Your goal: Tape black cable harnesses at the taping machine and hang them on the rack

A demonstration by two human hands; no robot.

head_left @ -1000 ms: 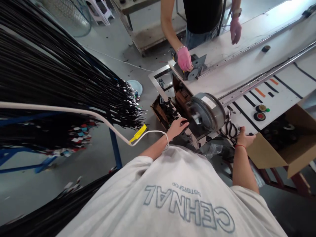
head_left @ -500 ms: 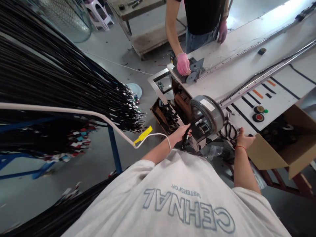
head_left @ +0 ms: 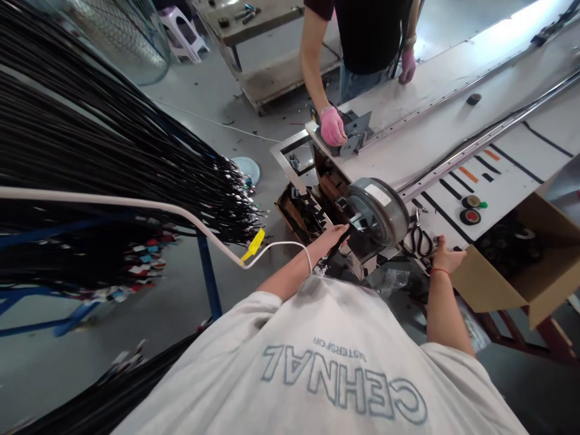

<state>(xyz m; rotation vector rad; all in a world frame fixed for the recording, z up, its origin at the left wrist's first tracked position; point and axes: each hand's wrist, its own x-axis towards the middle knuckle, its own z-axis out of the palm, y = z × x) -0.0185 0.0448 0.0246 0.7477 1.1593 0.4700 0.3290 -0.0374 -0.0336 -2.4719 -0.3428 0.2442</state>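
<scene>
Yellow flag-shaped tag [head_left: 254,243], fixed to the white cord [head_left: 290,244] left of the person's left hand [head_left: 333,234], has swung steeper since half a second ago, and the thin black cable bundle [head_left: 338,243] in that hand now slants back toward the shirt. Seen from the head camera, the left fingers are clamped on this bundle, and the white cord loops at the wrist below. Just beyond the fingertips, to their right, is a grey round drum with a white label [head_left: 392,220]. Thumb and fingers of the right hand [head_left: 446,260] are at the white table's [head_left: 408,160] near edge; I cannot tell whether they grip anything. Black-handled scissors [head_left: 420,241] lie just left of it, an open brown cardboard box [head_left: 484,281] to its right. Farther beyond the left hand, a co-worker's pink-gloved hand [head_left: 333,127] touches or nearly touches a grey metal disc [head_left: 350,145]
</scene>
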